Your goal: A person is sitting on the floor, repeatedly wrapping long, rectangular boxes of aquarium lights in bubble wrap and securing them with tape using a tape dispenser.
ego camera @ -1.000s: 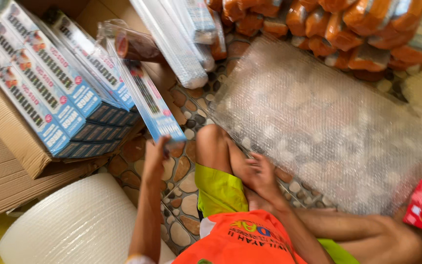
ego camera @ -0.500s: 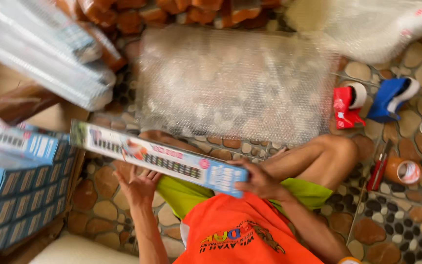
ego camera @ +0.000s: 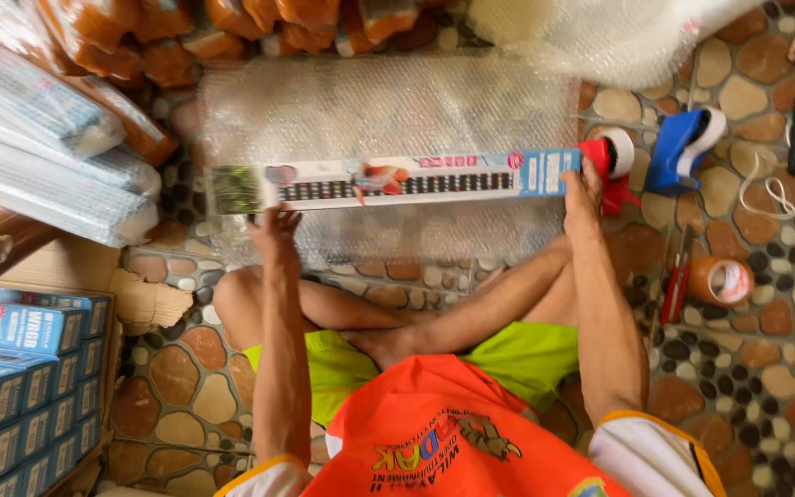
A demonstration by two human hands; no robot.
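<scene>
Box: we saw a long, narrow blue printed box [ego camera: 397,181] lying crosswise over the bubble wrap sheet [ego camera: 388,120].
Left hand: our left hand [ego camera: 273,230] was closed on the box's near edge toward its left end.
Right hand: our right hand [ego camera: 581,189] gripped the box's right end.
Carton: at near left, an open cardboard carton [ego camera: 131,299] held stacked blue boxes [ego camera: 20,368].
Floor: a pebble-patterned floor [ego camera: 747,368] carried a brown tape roll [ego camera: 720,281] and a blue tape dispenser [ego camera: 678,147] at right.
</scene>
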